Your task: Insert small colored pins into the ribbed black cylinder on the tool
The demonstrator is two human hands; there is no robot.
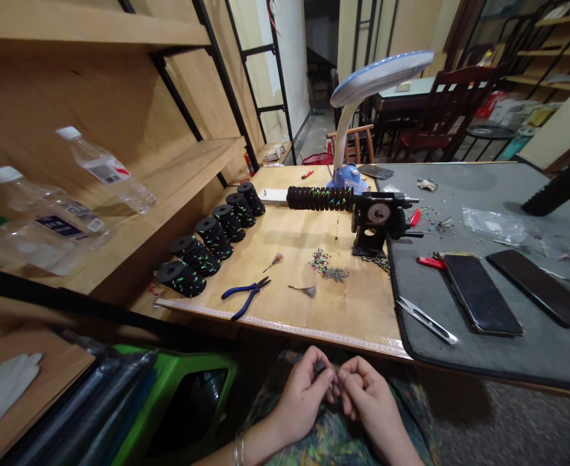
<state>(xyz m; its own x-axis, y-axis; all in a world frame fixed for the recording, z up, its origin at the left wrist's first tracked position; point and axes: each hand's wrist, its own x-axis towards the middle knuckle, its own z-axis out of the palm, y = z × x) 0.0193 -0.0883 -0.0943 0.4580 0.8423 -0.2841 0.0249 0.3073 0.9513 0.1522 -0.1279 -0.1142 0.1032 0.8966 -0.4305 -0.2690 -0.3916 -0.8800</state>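
Nearest, at bottom centre, two bare hands. Fingers of the left hand [304, 391] pinched narrow on one small dark piece [319, 366]; fingers of the right hand [368, 391] curled narrow just beside, thumb near forefinger, impossible to tell if gripping anything. Beyond, mid-frame, one wooden worktop [367, 298], with one pair of blue-handled pliers [256, 287] near its front edge, two small tufts [306, 290], one heap of coloured beads [320, 260] and one heap of greyish bits [337, 275] touching it, both too fine to count. Left of centre, six black spools [214, 237] in a slanting row. Behind the heaps, one winding device [376, 223] bearing one long dark coil [320, 199]; above, one lamp [382, 74]. At right, on one grey mat [489, 181], two dark flat slabs [482, 291] and one silver snips [435, 329].
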